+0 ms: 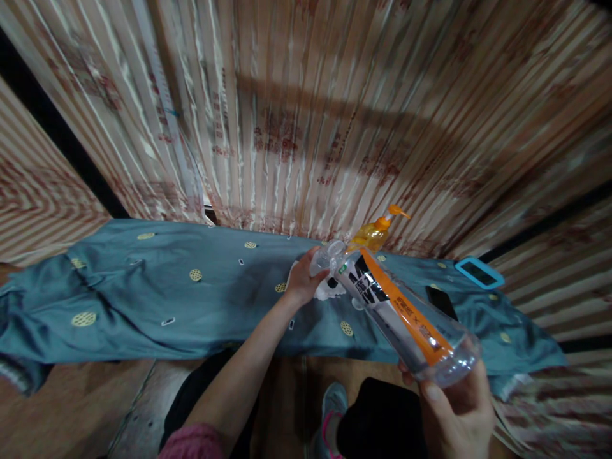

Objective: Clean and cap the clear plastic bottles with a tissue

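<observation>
A large clear plastic bottle (396, 312) with an orange, grey and black label is tilted, its neck toward the upper left. Around its base, at the lower right, my right hand (454, 408) is closed. My left hand (303, 280) grips a small clear container (327, 256), which meets the neck of the large bottle. Whether the two are joined cannot be made out. Just behind stands a yellow bottle (370, 236) with an orange pump top. Under my left hand, a white piece with black marks (329, 290) lies on the cloth.
A blue-green cloth (157, 293) with yellow prints covers the long narrow bench. On its right lie a dark phone (440, 301) and a light-blue framed device (479, 273). Striped cardboard-like walls (296, 127) rise behind and at both sides.
</observation>
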`<state>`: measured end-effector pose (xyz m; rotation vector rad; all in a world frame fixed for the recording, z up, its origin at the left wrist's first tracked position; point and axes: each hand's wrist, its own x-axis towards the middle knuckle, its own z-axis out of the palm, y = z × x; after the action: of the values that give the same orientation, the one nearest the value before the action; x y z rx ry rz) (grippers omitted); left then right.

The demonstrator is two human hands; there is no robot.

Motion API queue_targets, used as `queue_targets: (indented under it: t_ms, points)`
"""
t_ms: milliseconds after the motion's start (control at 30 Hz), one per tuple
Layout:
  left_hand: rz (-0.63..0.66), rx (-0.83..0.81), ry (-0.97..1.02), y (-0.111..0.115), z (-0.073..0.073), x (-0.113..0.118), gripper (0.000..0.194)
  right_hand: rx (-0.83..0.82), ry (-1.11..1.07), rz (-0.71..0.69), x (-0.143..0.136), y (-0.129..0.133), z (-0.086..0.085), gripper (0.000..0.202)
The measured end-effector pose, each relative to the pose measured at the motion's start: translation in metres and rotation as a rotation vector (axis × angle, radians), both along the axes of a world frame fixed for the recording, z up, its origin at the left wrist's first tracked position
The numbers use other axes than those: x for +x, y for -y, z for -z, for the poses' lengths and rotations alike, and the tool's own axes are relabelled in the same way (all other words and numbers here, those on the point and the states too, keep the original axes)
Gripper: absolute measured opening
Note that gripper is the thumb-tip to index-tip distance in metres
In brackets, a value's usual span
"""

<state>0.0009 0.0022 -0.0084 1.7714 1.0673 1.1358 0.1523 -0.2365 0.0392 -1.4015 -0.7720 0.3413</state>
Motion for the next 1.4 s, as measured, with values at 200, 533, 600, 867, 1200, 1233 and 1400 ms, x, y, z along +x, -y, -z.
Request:
queue_targets:
  t_ms: [200, 533, 600, 867, 1200, 1233, 1400]
  points:
    - [-0.022, 0.012, 0.005, -0.0004, 0.0016, 0.0007, 0.058, -0.004, -0.007, 0.0, 0.0027, -0.0008, 0.0025, 0.093]
    - [0.002, 0.005, 0.027, 0.0025, -0.0046, -0.0001, 0.056, -0.019, -0.032, 0.004, -0.0002, -0.0004, 0.0004, 0.092]
    - [-0.007, 0.001, 0.02, 0.0022, -0.0043, 0.0, 0.056, -0.018, -0.024, 0.007, -0.0014, -0.0008, -0.0013, 0.092]
    - [-0.011, 0.011, 0.039, 0.0001, 0.0019, 0.0017, 0.057, -0.008, -0.051, 0.003, 0.0006, -0.0009, 0.0006, 0.092]
    - [0.004, 0.015, 0.041, 0.0, 0.0018, 0.0013, 0.057, 0.012, -0.058, 0.001, -0.0014, -0.0011, -0.0021, 0.091]
    - [0.006, 0.012, 0.039, 0.0001, 0.0012, 0.0012, 0.057, 0.016, -0.059, -0.001, -0.0018, -0.0014, -0.0027, 0.091]
    - [0.012, 0.001, 0.048, 0.001, -0.0013, 0.0003, 0.057, 0.007, -0.058, -0.003, -0.001, -0.0015, -0.0021, 0.092]
